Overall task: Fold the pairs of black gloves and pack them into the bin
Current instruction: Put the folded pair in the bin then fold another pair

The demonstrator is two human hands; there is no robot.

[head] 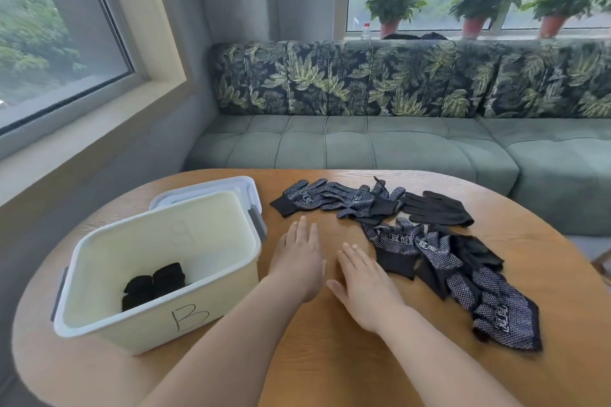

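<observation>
Several loose black gloves with white dots [439, 261] lie scattered on the right half of the wooden table [330, 367]; a plain black one [436, 208] lies at the far side. A white bin marked "B" [139, 320] stands at the left with two folded black glove bundles [153, 284] on its floor. My left hand [299, 258] lies flat on the table just right of the bin, fingers straight, holding nothing. My right hand [363, 284] lies flat beside it, its fingertips close to the nearest dotted glove [393, 244] without touching it.
The bin's white lid [238, 185] lies on the table behind the bin. A green sofa [396, 142] with leaf-print cushions runs along the table's far side. Potted plants [393, 3] stand on the windowsill beyond.
</observation>
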